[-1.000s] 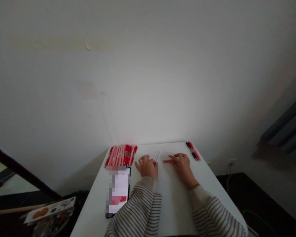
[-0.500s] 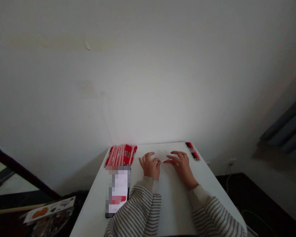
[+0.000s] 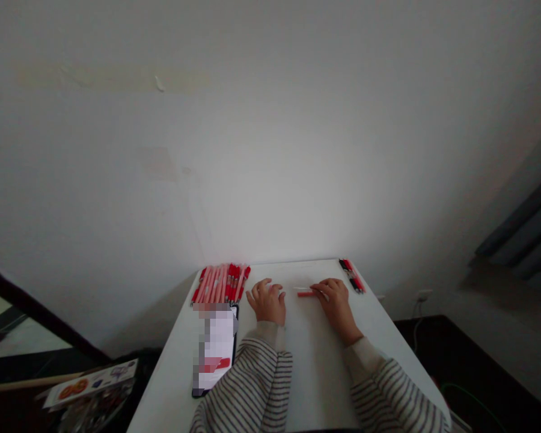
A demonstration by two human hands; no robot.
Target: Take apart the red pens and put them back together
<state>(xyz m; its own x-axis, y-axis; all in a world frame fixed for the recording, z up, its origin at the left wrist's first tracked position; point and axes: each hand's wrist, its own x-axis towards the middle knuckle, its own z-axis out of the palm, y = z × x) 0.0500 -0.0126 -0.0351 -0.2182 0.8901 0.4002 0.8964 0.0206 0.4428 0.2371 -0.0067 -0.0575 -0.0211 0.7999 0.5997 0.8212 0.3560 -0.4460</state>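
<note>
Over the middle of the white table (image 3: 315,373), my right hand (image 3: 336,304) pinches a short pinkish-red pen barrel (image 3: 305,294) that points left. A thin whitish stick (image 3: 301,288), like a pen refill, runs just above the barrel and reaches the same fingertips. Across a small gap, my left hand (image 3: 269,305) is bent over the table with its fingers curled and the thumb near the index finger. A small pinkish bit shows among those fingers, too unclear to name.
A row of pink and red pens (image 3: 219,284) lies at the table's back left corner. Below them is a phone (image 3: 216,355), its screen partly blurred. A few black and red pens (image 3: 352,276) lie at the back right. The wall (image 3: 270,150) rises behind the table.
My left hand has drawn back a little to the left, away from the whitish stick. The barrel and stick now show side by side at my right fingertips.
</note>
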